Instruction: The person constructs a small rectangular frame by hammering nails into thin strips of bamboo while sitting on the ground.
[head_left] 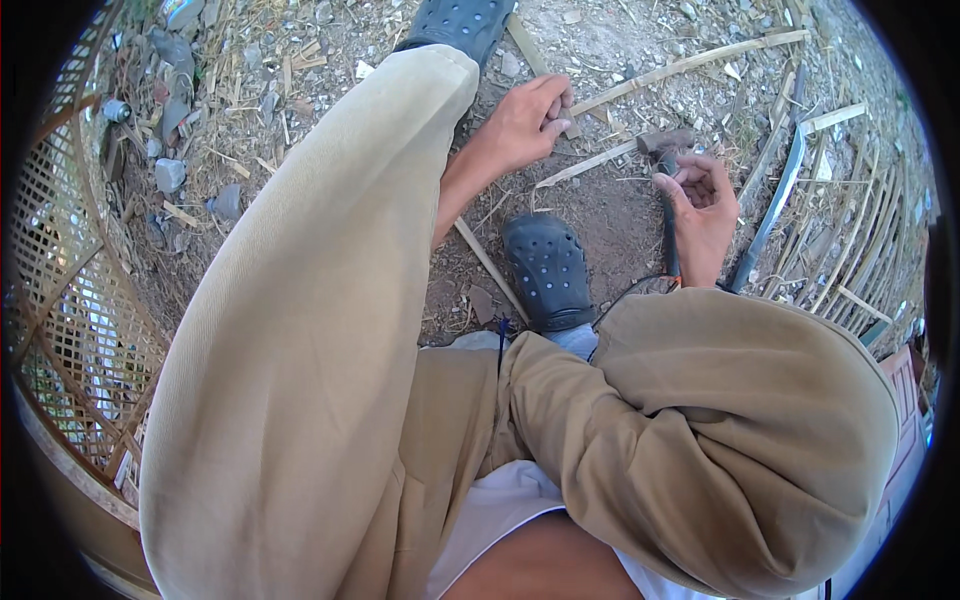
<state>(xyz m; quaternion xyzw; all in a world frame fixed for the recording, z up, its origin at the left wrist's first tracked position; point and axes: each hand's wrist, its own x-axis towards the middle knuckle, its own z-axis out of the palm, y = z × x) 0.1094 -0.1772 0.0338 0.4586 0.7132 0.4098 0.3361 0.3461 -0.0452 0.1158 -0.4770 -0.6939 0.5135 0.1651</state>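
On littered ground (pixel 615 225), the right hand (pixel 706 205) grips a hammer (pixel 662 146); the left hand's (pixel 525 125) fingers draw together, anything pinched indiscernible.

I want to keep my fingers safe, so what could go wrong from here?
A swing of the hammer in your right hand could catch your bare left hand nearby. The long blade lying to the right of that hammer might nick you. If your grip slips, the hammer could drop onto the nearer clog.

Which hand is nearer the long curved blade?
Right. The right hand, at the hammer, is just left of the blade; the left hand is much farther left.
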